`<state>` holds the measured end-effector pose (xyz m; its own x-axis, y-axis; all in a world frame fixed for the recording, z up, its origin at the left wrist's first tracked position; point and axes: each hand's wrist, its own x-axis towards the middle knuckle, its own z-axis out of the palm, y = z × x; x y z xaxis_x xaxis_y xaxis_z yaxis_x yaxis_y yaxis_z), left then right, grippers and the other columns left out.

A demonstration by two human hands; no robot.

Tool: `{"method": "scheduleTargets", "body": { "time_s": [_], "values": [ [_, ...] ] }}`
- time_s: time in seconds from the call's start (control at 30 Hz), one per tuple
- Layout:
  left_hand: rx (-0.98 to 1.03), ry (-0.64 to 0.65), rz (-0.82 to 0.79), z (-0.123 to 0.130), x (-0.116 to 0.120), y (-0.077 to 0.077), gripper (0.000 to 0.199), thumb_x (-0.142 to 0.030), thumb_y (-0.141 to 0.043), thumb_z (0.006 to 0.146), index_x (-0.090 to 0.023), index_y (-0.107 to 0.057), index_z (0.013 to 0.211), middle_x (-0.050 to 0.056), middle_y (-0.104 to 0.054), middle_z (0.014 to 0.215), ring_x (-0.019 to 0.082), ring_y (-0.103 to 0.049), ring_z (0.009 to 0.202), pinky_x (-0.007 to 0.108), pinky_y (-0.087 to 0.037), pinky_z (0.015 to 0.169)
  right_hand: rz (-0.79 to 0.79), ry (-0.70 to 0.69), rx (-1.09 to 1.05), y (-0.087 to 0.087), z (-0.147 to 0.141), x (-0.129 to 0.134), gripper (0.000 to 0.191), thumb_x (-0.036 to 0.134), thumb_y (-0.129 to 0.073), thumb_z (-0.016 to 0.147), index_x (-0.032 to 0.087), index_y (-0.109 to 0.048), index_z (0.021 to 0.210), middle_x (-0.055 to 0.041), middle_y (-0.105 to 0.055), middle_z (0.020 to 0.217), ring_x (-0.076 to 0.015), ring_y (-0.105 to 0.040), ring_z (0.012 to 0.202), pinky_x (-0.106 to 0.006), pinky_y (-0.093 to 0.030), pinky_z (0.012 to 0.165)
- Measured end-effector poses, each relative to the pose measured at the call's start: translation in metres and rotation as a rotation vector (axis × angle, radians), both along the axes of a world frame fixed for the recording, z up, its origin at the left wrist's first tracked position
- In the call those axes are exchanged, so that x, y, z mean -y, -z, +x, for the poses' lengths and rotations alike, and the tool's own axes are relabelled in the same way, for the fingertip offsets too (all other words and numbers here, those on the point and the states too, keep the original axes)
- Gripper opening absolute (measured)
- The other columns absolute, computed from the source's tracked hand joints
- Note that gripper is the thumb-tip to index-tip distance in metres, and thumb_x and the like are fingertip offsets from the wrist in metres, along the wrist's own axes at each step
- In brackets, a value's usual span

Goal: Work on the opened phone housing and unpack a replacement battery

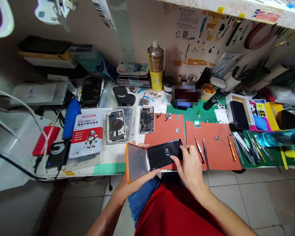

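An opened phone is held over the front edge of the bench. Its black inner side [164, 154] carries white lettering, partly covered by fingers. Hinged out to its left is a translucent grey panel [137, 162] with an orange rim. My left hand [137, 178] is wrapped beneath the panel and the phone's left end, with fingertips showing behind the panel's top. At the phone's right end, my right hand [188, 162] pinches the edge between thumb and fingers. Behind the phone lies an orange-red mat [159, 131] with small metal parts.
Two disassembled phones, one in a tray [116, 126] and one bare [146, 120], lie at centre-left. A screwdriver [199, 148] and tweezers rest on the right mat [218, 147]. A spray can [155, 67] stands at the back; a blue bottle [282, 137] lies right.
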<state>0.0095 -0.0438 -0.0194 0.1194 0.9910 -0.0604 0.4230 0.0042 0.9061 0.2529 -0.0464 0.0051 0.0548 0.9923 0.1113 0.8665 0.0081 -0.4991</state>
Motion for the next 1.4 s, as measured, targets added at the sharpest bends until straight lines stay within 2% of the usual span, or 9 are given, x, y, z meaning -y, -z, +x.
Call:
{"method": "scheduleTargets", "body": {
  "time_s": [0.13, 0.27, 0.4, 0.5, 0.6, 0.73, 0.87, 1.17, 1.4],
  "values": [
    [-0.006, 0.034, 0.049, 0.001, -0.004, -0.003, 0.089, -0.046, -0.091, 0.08, -0.032, -0.046, 0.156, 0.011, -0.061, 0.148, 0.038, -0.058, 0.145, 0.061, -0.05, 0.123, 0.017, -0.023, -0.172, -0.012, -0.003, -0.001, 0.017, 0.037, -0.064, 0.103, 0.021, -0.067, 0.109, -0.0148, -0.066, 0.118, -0.0338, -0.065, 0.111, -0.051, -0.06, 0.092],
    [0.051, 0.057, 0.112, 0.003, -0.005, -0.008, 0.107, -0.048, -0.095, 0.076, -0.033, -0.034, 0.162, 0.016, -0.045, 0.164, 0.04, -0.051, 0.152, 0.061, -0.047, 0.124, -0.159, -0.057, -0.669, -0.043, -0.017, 0.007, 0.054, 0.037, -0.074, 0.097, 0.027, -0.052, 0.145, -0.009, -0.073, 0.121, -0.0265, -0.074, 0.098, -0.046, -0.064, 0.089],
    [0.12, 0.039, 0.251, 0.006, -0.005, -0.008, 0.127, -0.051, -0.088, 0.082, -0.04, 0.003, 0.169, 0.017, -0.037, 0.171, 0.038, -0.049, 0.154, 0.06, -0.054, 0.118, -0.379, -0.392, -1.126, -0.069, -0.031, 0.016, 0.066, 0.043, -0.058, 0.11, 0.032, -0.027, 0.167, -0.0109, -0.071, 0.144, -0.0229, -0.074, 0.12, -0.044, -0.058, 0.109],
    [0.02, -0.039, 0.279, 0.008, -0.008, -0.011, 0.095, -0.043, -0.084, 0.084, -0.037, -0.029, 0.161, 0.012, -0.059, 0.152, 0.035, -0.063, 0.139, 0.057, -0.058, 0.114, -0.399, -0.413, -1.029, -0.065, -0.023, 0.011, 0.04, 0.043, -0.043, 0.116, 0.028, -0.053, 0.152, -0.0094, -0.077, 0.135, -0.0225, -0.074, 0.117, -0.042, -0.057, 0.106],
    [-0.019, -0.081, 0.289, 0.007, -0.011, -0.015, 0.053, -0.033, -0.074, 0.091, -0.031, -0.055, 0.14, 0.008, -0.069, 0.133, 0.032, -0.071, 0.125, 0.055, -0.06, 0.112, -0.125, -0.148, -0.552, -0.043, -0.005, 0.0, 0.037, 0.044, -0.044, 0.114, 0.022, -0.073, 0.121, -0.012, -0.076, 0.114, -0.0284, -0.069, 0.109, -0.045, -0.056, 0.096],
    [-0.049, -0.108, 0.311, 0.005, -0.013, -0.017, 0.035, -0.03, -0.07, 0.092, -0.029, -0.061, 0.125, 0.006, -0.072, 0.121, 0.03, -0.072, 0.12, 0.055, -0.06, 0.111, -0.002, -0.041, 0.076, -0.017, 0.006, -0.004, 0.045, 0.052, -0.056, 0.108, 0.014, -0.072, 0.126, -0.0157, -0.063, 0.104, -0.0335, -0.056, 0.097, -0.048, -0.053, 0.085],
    [-0.057, -0.09, 0.318, 0.006, -0.013, -0.015, 0.031, -0.028, -0.07, 0.091, -0.029, -0.062, 0.12, 0.006, -0.072, 0.118, 0.03, -0.073, 0.12, 0.055, -0.061, 0.11, -0.026, -0.022, 0.235, -0.008, -0.009, 0.002, 0.064, 0.061, -0.062, 0.103, 0.009, -0.061, 0.14, -0.0166, -0.058, 0.108, -0.0345, -0.053, 0.097, -0.049, -0.052, 0.084],
    [-0.043, -0.067, 0.347, 0.014, -0.016, -0.023, 0.028, -0.024, -0.066, 0.09, -0.032, -0.063, 0.117, 0.003, -0.072, 0.112, 0.029, -0.075, 0.112, 0.059, -0.064, 0.102, -0.03, 0.152, -0.356, -0.009, -0.014, -0.011, 0.026, 0.044, -0.054, 0.104, 0.023, -0.062, 0.093, -0.012, -0.061, 0.106, -0.0311, -0.052, 0.101, -0.048, -0.045, 0.092],
    [-0.056, -0.084, 0.319, 0.014, -0.016, -0.023, 0.03, -0.028, -0.069, 0.088, -0.032, -0.063, 0.117, 0.004, -0.07, 0.112, 0.03, -0.075, 0.113, 0.058, -0.067, 0.099, -0.11, 0.128, -0.792, -0.031, 0.006, -0.005, 0.031, 0.054, -0.059, 0.106, 0.024, -0.065, 0.099, 0.0014, -0.067, 0.077, -0.0175, -0.062, 0.067, -0.029, -0.051, 0.065]
  ]
}}
